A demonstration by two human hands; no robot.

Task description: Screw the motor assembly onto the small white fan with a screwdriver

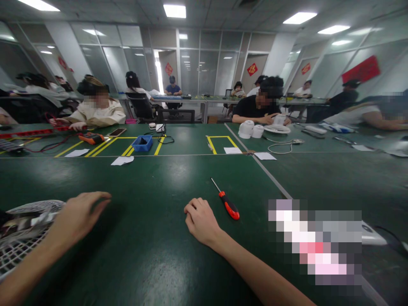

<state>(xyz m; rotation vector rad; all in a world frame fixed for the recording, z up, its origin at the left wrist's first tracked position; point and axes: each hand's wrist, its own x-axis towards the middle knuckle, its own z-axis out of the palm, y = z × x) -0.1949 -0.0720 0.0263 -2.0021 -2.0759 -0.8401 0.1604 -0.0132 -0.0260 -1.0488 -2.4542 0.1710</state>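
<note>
My left hand (81, 212) hovers over the green table (153, 246) with its fingers loosely curved and apart, holding nothing. It is just right of a white fan grille (22, 238) at the left edge. My right hand (199, 219) rests knuckles-up on the table with its fingers curled under; nothing shows in it. A red-handled screwdriver (227, 203) lies on the table just right of that hand, not touching it.
A blue tray (142, 143), paper slips (122, 160) and yellow-taped squares lie farther back. A white fan base and cable (280, 146) sit at the far right. Several people work across the table. A blurred patch covers the near right.
</note>
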